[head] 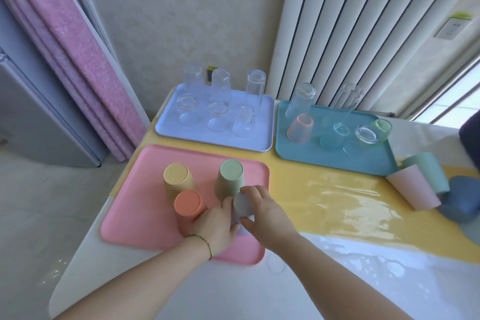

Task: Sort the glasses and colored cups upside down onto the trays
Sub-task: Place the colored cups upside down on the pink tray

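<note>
On the pink tray [145, 218] stand three upside-down cups: yellow [178, 179], green [230, 176] and orange [188, 204]. Both hands grip an upside-down grey-lilac cup [242, 206] at the tray's near right part; my left hand [217, 225] is on its left side, my right hand [265, 212] on its right. The lilac tray [257, 138] holds several clear glasses upside down. The teal tray [306, 156] holds tall clear glasses and tinted glasses in pink [300, 127], blue [335, 136] and green [381, 128].
A mint cup [426, 169], a pale pink cup [413, 189] and a blue cup [462, 200] lie on their sides on the yellow mat [324, 189] at the right. A radiator and wall stand behind the trays; a pink curtain hangs at the left.
</note>
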